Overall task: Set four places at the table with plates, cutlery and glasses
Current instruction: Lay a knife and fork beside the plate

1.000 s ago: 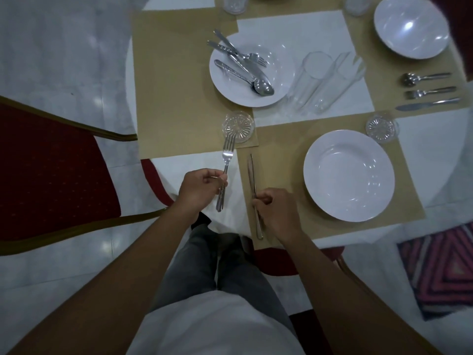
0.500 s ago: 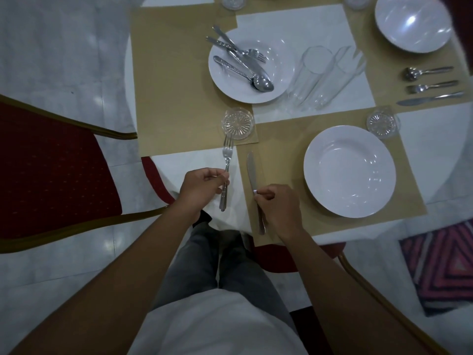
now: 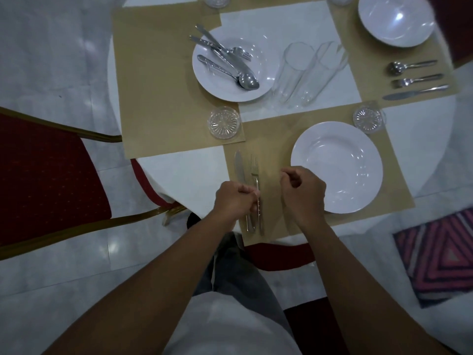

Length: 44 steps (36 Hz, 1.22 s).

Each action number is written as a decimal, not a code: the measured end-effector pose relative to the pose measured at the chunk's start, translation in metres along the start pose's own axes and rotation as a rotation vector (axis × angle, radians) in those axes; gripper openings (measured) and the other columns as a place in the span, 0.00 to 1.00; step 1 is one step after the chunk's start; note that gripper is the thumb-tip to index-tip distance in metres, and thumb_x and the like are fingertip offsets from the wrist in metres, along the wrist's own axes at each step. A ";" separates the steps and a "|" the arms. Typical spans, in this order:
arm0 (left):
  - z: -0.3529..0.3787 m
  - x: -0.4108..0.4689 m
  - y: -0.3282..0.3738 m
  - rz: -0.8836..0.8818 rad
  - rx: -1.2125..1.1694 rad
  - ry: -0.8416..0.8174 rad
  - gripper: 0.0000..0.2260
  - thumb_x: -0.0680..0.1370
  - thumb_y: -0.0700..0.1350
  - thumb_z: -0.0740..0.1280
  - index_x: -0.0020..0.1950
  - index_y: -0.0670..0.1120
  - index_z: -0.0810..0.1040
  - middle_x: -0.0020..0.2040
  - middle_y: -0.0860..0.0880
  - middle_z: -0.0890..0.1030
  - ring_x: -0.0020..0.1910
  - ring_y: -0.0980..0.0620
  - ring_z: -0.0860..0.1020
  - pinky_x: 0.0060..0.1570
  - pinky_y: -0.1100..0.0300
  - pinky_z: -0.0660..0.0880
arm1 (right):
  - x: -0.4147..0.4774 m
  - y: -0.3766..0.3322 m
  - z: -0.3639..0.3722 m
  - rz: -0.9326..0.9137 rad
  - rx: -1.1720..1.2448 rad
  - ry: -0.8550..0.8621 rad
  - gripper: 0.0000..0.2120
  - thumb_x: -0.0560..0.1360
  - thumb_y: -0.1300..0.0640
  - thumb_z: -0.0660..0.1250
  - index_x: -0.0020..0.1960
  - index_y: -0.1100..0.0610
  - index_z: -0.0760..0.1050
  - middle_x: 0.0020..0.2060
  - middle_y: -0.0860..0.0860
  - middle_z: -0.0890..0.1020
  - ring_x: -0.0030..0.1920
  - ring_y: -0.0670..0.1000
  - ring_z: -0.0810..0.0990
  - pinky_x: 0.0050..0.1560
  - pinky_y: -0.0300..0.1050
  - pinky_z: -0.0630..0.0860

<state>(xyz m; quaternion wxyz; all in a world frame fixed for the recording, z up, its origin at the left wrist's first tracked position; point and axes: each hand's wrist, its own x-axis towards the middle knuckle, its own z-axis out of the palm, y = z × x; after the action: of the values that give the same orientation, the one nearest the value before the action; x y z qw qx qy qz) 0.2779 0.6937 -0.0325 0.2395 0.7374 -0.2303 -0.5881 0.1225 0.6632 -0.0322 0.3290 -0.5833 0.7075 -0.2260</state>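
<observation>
On the near tan placemat [image 3: 271,147] a knife [image 3: 239,167] lies flat, with a fork [image 3: 255,175] just right of it. My left hand [image 3: 236,201] is shut on the fork's handle. My right hand [image 3: 303,193] hovers curled and empty between the fork and the near white plate [image 3: 340,170]. A second plate [image 3: 230,70] at the far left carries a spoon, fork and knife. Two tall glasses [image 3: 304,73] stand in the middle. A third plate [image 3: 396,19] sits far right above a spoon, fork and knife [image 3: 414,80].
Small cut-glass coasters [image 3: 224,123] [image 3: 368,117] sit at the placemat corners. A red chair [image 3: 46,175] stands to the left of the round white-clothed table [image 3: 179,172]. Another red seat is under the table's near edge. A striped rug [image 3: 440,254] lies at the right.
My left hand has carried the fork rightward onto the placemat beside the knife. My right hand has let go of the knife and moved right toward the plate.
</observation>
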 end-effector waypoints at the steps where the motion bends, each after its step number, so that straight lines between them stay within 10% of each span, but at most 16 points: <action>1: 0.004 0.001 0.000 -0.007 0.000 0.010 0.04 0.75 0.44 0.74 0.42 0.45 0.83 0.35 0.45 0.85 0.33 0.51 0.83 0.40 0.57 0.82 | 0.002 0.001 -0.002 -0.004 -0.003 0.002 0.09 0.79 0.58 0.68 0.57 0.55 0.84 0.49 0.46 0.85 0.45 0.40 0.81 0.45 0.19 0.70; 33: 0.014 0.015 -0.005 0.186 0.244 0.243 0.04 0.71 0.43 0.69 0.37 0.50 0.82 0.34 0.49 0.83 0.30 0.49 0.83 0.35 0.52 0.83 | 0.007 0.007 -0.002 -0.124 0.026 -0.006 0.09 0.79 0.61 0.68 0.56 0.54 0.84 0.49 0.46 0.85 0.44 0.37 0.80 0.47 0.22 0.71; 44: -0.077 0.050 0.037 0.477 0.509 0.500 0.06 0.77 0.46 0.67 0.54 0.52 0.79 0.45 0.53 0.80 0.48 0.53 0.77 0.45 0.59 0.72 | 0.021 -0.021 0.020 -0.103 0.118 -0.043 0.10 0.78 0.62 0.67 0.55 0.53 0.85 0.46 0.44 0.85 0.44 0.41 0.81 0.44 0.25 0.73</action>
<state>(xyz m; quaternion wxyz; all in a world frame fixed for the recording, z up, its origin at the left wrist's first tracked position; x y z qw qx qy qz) 0.3610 0.6405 -0.0325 0.2278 0.8190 -0.4668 -0.2440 0.1492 0.6395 -0.0359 0.3658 -0.6031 0.6549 -0.2711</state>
